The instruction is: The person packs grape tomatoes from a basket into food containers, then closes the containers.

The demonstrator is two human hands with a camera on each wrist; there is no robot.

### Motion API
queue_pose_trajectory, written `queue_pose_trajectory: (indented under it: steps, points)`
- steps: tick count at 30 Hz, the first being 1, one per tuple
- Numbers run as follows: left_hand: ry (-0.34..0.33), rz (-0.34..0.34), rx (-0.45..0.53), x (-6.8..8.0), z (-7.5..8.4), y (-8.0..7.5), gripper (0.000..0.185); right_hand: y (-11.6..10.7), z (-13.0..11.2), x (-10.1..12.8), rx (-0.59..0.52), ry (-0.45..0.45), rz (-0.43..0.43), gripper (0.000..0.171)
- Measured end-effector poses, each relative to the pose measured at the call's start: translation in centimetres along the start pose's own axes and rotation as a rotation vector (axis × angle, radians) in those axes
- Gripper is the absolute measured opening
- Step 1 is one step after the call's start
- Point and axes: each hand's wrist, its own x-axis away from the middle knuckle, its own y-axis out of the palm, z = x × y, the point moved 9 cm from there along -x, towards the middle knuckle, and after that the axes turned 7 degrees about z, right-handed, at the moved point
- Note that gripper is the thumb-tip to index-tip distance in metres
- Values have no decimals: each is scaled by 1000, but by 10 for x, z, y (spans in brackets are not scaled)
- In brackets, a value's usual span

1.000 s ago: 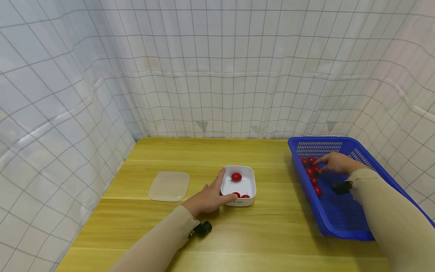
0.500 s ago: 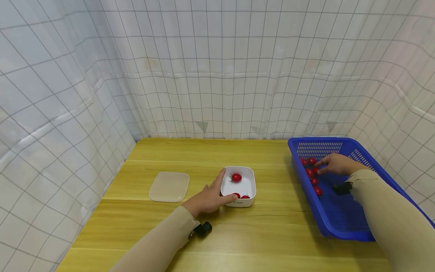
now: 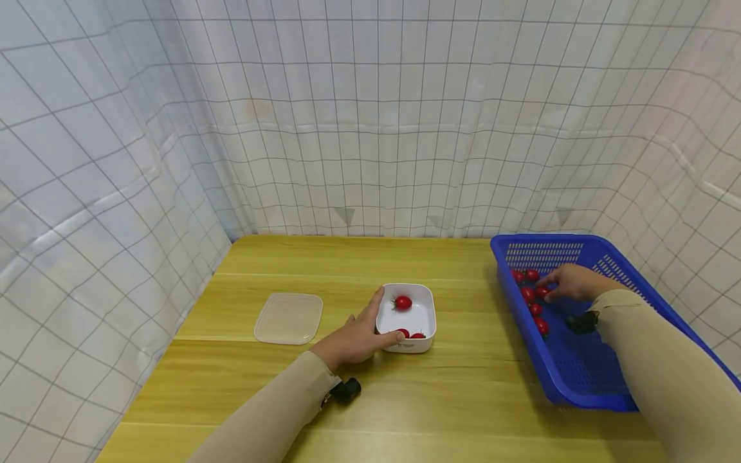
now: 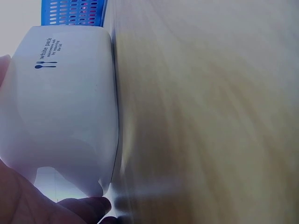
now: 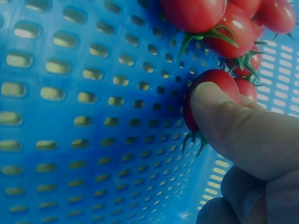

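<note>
My left hand (image 3: 354,335) holds a white square container (image 3: 406,317), its thumb at the near rim and its other fingers along the left side. Inside the container are a few red cherry tomatoes (image 3: 402,302); the thumb partly covers those near the front. In the left wrist view, the container wall (image 4: 70,102) bears dark printing. Over in the blue basket (image 3: 544,360), my right hand (image 3: 576,281) pinches a cherry tomato (image 5: 217,81) between thumb and index finger. More cherry tomatoes (image 5: 229,35) with green stems lie beside it along the basket's left wall.
A translucent square lid (image 3: 288,318) lies flat on the wooden table (image 3: 451,411), left of the container. White grid-patterned curtains (image 3: 370,128) hang behind and on both sides. The basket stands at the table's right.
My right hand has shifted slightly toward me in the basket, and the tomato at its fingertips has moved a little away from the others. The left hand and container stay put.
</note>
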Motion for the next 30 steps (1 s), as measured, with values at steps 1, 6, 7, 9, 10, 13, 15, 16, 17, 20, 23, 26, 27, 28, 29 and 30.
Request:
queue_pose_trajectory:
  steps: [1,6,7,9,10,13,15,16,17,20,23,26,27,28,29,30]
  points:
    - [-1,0,0,0,0,0,109,1,2,0,-2,8,-6,41]
    - [-4,0,1,-1,-1,1,110,4,4,1,-21,23,-25,41]
    - [-4,1,3,-1,-1,1,110,5,3,1,-22,20,-25,42]
    - [-4,0,8,-1,-1,1,110,5,3,2,-21,17,-24,42]
    - [-3,-1,10,-1,-1,1,110,5,3,2,-19,15,-24,42]
    - [-3,-4,14,-2,0,2,110,7,6,2,-2,16,-22,43]
    - [-3,-6,13,-1,0,2,110,9,8,2,1,23,-23,44]
    - [-4,-7,13,-1,0,2,109,9,9,2,0,26,-23,45]
    - [-6,-8,12,-1,0,2,109,10,11,1,-1,34,-24,45]
    - [-9,-9,11,-1,0,2,109,12,12,1,-8,49,-24,45]
    - [-11,-9,12,-1,-1,2,110,14,13,0,-3,57,-27,44]
    - [-12,-12,14,-1,-2,2,110,14,13,-1,-4,61,-32,43]
    - [-9,-11,16,-2,-2,2,110,15,13,-1,-6,62,-33,43]
    - [-8,-12,14,-2,-2,2,110,15,13,-1,-8,62,-34,43]
    - [-7,-11,9,-2,-3,2,110,15,13,-1,-12,64,-36,43]
    - [-8,-11,6,-2,-3,2,110,15,12,-1,-17,64,-36,43]
